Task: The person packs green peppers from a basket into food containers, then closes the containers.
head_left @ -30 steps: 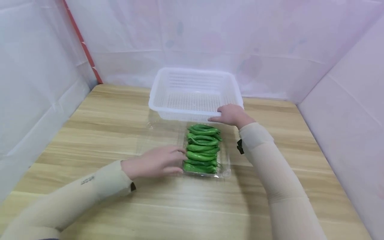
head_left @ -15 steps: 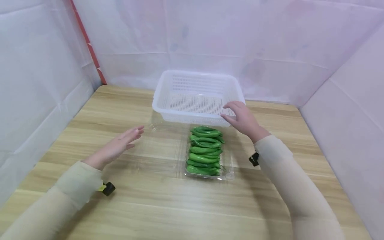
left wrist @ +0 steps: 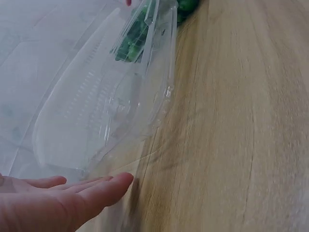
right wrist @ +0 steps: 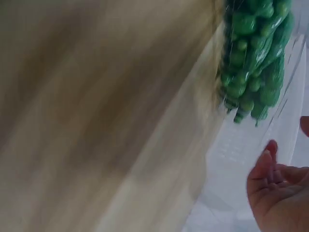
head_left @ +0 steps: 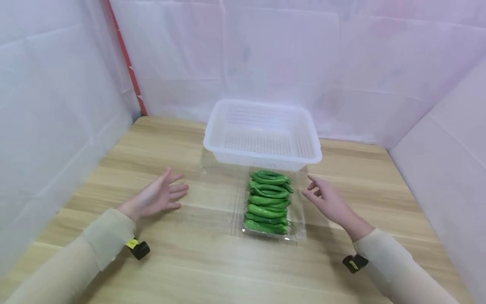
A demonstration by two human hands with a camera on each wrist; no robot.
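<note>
Green peppers (head_left: 267, 200) lie stacked in rows in a clear plastic clamshell box (head_left: 299, 219), whose transparent lid (head_left: 212, 198) is folded open to the left. My left hand (head_left: 159, 196), fingers spread and palm showing, hovers left of the lid and holds nothing. In the left wrist view its thumb and fingers (left wrist: 104, 191) point toward the lid's edge. My right hand (head_left: 330, 202) is just right of the box, fingers loosely bent with nothing in them. The right wrist view shows the peppers (right wrist: 256, 58) beyond the right hand (right wrist: 282, 191).
A white perforated plastic basket (head_left: 262, 158) stands right behind the box, near the back wall (head_left: 281, 55). White sheeting also encloses the wooden table (head_left: 228, 270) at left and right. A red strip (head_left: 127, 61) runs down the back left corner.
My left hand has drawn back leftward from the peppers and turned its palm into view. My right hand has left the basket's front rim and come toward me, beside the box.
</note>
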